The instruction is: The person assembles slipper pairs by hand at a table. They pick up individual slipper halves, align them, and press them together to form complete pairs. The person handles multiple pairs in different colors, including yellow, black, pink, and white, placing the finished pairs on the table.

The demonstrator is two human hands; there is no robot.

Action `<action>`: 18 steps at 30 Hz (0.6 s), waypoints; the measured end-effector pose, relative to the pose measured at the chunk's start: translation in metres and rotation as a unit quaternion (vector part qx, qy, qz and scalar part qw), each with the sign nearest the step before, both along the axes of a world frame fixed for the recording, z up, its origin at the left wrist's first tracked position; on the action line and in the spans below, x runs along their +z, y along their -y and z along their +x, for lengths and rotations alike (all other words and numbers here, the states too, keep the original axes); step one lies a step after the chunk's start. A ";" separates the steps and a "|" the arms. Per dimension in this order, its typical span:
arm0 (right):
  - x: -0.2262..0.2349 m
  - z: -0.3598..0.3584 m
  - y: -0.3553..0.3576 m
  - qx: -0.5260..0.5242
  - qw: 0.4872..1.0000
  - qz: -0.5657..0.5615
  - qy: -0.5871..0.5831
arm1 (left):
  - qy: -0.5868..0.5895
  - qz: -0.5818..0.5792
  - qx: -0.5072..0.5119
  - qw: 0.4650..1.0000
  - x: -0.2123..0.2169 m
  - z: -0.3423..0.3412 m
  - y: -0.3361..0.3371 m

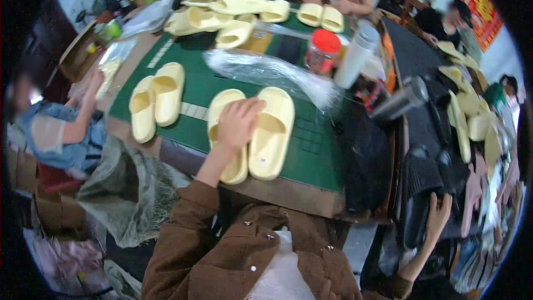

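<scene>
Brown jacket point(222, 269): near edge.
Left hand point(240, 125): fingers across cream slides point(272, 150), grip unclear.
Right hand point(438, 215): fingers loosely parted near black slides point(423, 175).
Cream slides: near side, green worktop point(316, 169).

Green-topped table point(197, 86), pale yellow slippers point(272, 158), clear plastic bag point(266, 73), red-lidded jar point(322, 53)

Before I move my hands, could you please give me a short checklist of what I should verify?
1. Left hand at the near yellow slippers: ok, it lies over the pair.
2. Both hands at that pair: not ok, the right hand is away at the black slippers.
3. Right hand touching the black slippers: cannot tell.
4. Second yellow pair apart from the near one: ok.
5. Red lid on the jar: ok.
</scene>
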State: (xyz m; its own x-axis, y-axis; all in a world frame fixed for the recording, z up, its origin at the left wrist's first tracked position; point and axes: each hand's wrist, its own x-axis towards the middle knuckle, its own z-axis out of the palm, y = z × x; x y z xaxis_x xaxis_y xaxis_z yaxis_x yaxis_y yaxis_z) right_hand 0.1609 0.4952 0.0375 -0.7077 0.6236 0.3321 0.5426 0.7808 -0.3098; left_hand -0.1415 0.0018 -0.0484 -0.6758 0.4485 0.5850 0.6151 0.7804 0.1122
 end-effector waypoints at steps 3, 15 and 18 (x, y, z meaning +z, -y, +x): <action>-0.019 -0.005 -0.022 0.081 0.993 0.058 -0.066 | -0.008 0.024 -0.020 0.999 0.002 0.002 -0.002; 0.018 -0.032 0.100 0.220 0.967 -0.048 -0.123 | 0.038 0.114 -0.059 0.991 0.022 0.038 0.001; 0.015 -0.051 0.129 0.257 0.959 -0.082 -0.092 | 0.102 0.190 -0.122 0.969 0.029 0.049 -0.007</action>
